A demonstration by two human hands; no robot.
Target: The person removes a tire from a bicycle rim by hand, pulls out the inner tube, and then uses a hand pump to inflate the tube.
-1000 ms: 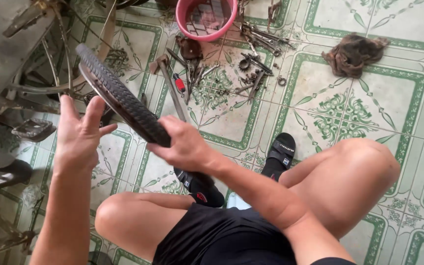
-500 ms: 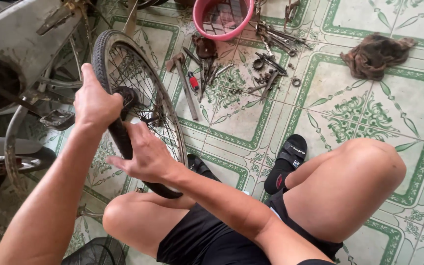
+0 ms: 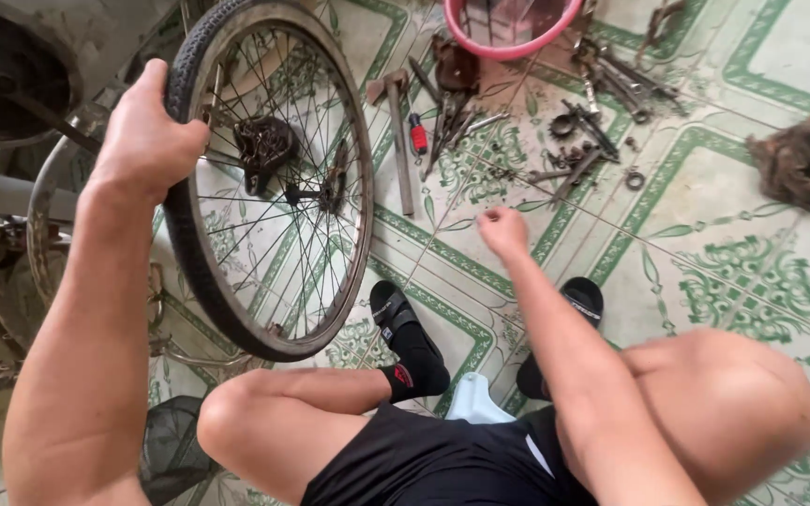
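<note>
— Left hand [image 3: 147, 131] clamped over the tyre of the bicycle wheel [image 3: 269, 178], gripping the tread at about eleven o'clock on the rim.

— And the wheel itself?

— Stood nearly upright on the tiled floor [image 3: 705, 253], tilted slightly, just ahead of the left knee. Black knobbly tyre all the way round, worn metal rim, thin spokes fanning to a dark, rusty hub [image 3: 264, 145] with a sprocket on it.

— Right hand [image 3: 503, 230]?

— Off the wheel entirely, out at about three o'clock from it. Fingers curled in loosely, close to a fist, holding nothing visible, hovering above the floor.

— Beyond that hand?

— Scattered at twelve o'clock: a hammer [image 3: 396, 131] lying lengthwise, a red-handled screwdriver [image 3: 418, 134], wrenches and small rusty parts [image 3: 583, 141]. Pink basin [image 3: 513, 23] at the top edge, touching the pile. Brown rag [image 3: 803, 164] bunched up at two o'clock, well apart from the tools.

— Down low?

— Black sandals [image 3: 405, 328] planted at six o'clock, either side of the right forearm. Rusty frame parts [image 3: 11, 215] at nine o'clock, just beside the wheel.
</note>
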